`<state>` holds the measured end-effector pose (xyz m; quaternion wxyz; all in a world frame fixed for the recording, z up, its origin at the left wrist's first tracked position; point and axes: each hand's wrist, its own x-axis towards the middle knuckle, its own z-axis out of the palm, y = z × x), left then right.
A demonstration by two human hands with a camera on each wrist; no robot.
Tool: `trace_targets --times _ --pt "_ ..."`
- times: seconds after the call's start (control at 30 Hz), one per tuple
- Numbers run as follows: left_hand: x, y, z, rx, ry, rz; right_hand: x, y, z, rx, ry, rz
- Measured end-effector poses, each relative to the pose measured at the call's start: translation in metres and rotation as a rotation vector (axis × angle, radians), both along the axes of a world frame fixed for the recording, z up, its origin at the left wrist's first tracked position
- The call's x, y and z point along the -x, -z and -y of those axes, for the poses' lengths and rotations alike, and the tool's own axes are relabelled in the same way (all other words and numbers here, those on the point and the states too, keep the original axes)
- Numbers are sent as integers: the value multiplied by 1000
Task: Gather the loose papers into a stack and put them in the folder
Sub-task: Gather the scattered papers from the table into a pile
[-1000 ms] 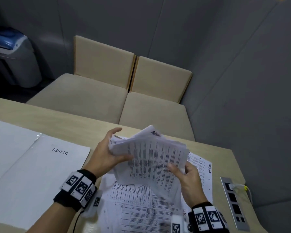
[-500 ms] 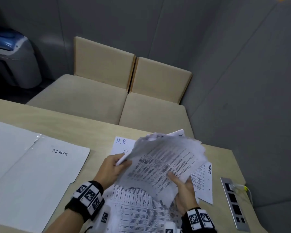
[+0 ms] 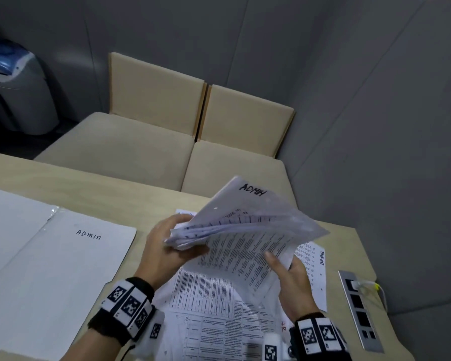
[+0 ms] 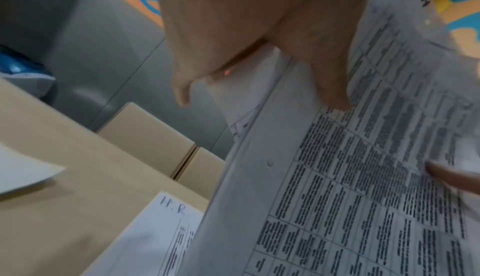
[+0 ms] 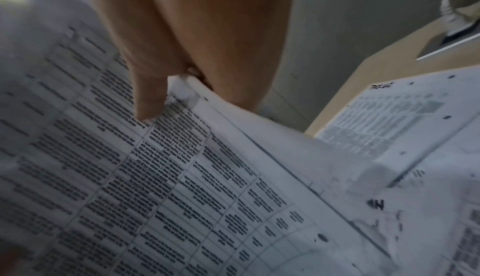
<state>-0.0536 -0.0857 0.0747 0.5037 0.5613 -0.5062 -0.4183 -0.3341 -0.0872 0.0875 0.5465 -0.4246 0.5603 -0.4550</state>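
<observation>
Papers (image 3: 248, 246), a fanned bundle of printed sheets, hang in the air between your hands above the tabletop (image 3: 146, 194). Your left hand (image 3: 164, 246) grips the bundle at its left corner, thumb across the printed face and fingers curled behind the sheets. Your right hand (image 3: 289, 280) pinches the lower right edge, thumb on the print and fingers underneath. The top sheet tilts up and away from you, and the word ADMIN is handwritten near its far corner. In the left wrist view your left thumb (image 4: 332, 87) presses on the table of text, with the sheet edges spread just beside it. In the right wrist view your right thumb (image 5: 148, 99) lies on the same printed face.

More loose sheets (image 3: 211, 316) lie flat on the tabletop under and in front of your hands, one marked H.R. (image 4: 174, 208) at its far corner. The open folder (image 3: 50, 259), also marked ADMIN, lies flat to the left, well apart from the held bundle. A socket strip (image 3: 359, 311) sits at the right edge.
</observation>
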Motion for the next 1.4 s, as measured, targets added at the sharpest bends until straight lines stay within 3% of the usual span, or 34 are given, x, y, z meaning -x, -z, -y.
trace_targets --times 0.07,0.17,0.6,0.83,1.0,1.17,1.23,1.3,1.4 --pt "3 -6 3 67 -69 52 1 1 2 7 -7 -37" --pt "12 -14 4 70 -100 -23 -3 7 -1 4 -6 -67" --pt "30 18 8 -105 20 -354 -20 17 -7 -41 47 -86" --pt "44 -4 -2 -66 -50 -470 -26 -2 -5 116 146 -117" --pt "43 15 -4 -91 -59 -357 -23 -23 -5 311 174 -274" --pt "41 25 2 -112 -32 -349 -21 -59 12 664 86 -830" --pt "43 26 2 -122 -36 -339 -18 -66 16 714 24 -990" --pt "45 28 3 -133 -65 -296 -11 -62 14 692 64 -1008" --pt "46 31 4 -136 -80 -303 -4 -45 5 524 234 -785"
